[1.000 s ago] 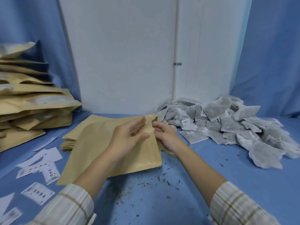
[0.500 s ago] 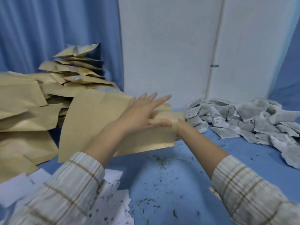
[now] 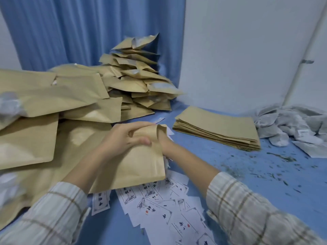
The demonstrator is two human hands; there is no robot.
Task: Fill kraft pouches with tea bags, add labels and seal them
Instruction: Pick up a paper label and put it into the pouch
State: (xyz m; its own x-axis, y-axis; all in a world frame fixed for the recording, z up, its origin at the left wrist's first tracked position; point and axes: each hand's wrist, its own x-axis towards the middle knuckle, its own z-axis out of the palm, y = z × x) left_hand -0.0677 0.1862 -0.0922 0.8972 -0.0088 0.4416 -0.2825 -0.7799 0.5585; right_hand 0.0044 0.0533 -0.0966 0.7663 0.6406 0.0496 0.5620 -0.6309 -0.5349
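Centrally, the left hand (image 3: pixel 126 137) curls its fingers (image 3: pixel 141 139) over the top edge of a kraft pouch (image 3: pixel 138 167), gripping the matte tan paper where the mouth folds over; the right hand (image 3: pixel 163 142) is tucked behind that folded lip, so whether its fingers are closed or open cannot be told. The pouch is flat, rectangular, with rounded lower corners, and it sits just left of the frame's centre above a scatter of white paper labels (image 3: pixel 159 206) at lower centre. These labels are small rectangles printed with a thin border, dark brush-style characters and a small red seal; the writing is too blurred to read. Both sleeves are pale plaid fabric. To the right of centre lies a neat stack of empty pouches (image 3: pixel 217 126), flat and crisp-edged. Left and upper centre hold a loose heap of filled pouches (image 3: pixel 134 80), puffed and creased, some showing silvery lining at the mouths. At the right edge sits a pile of tea bags (image 3: pixel 290 124), grey-white translucent sachets, one bearing a small illegible tag. Dry leaf crumbs speckle the blue table (image 3: pixel 265 174).
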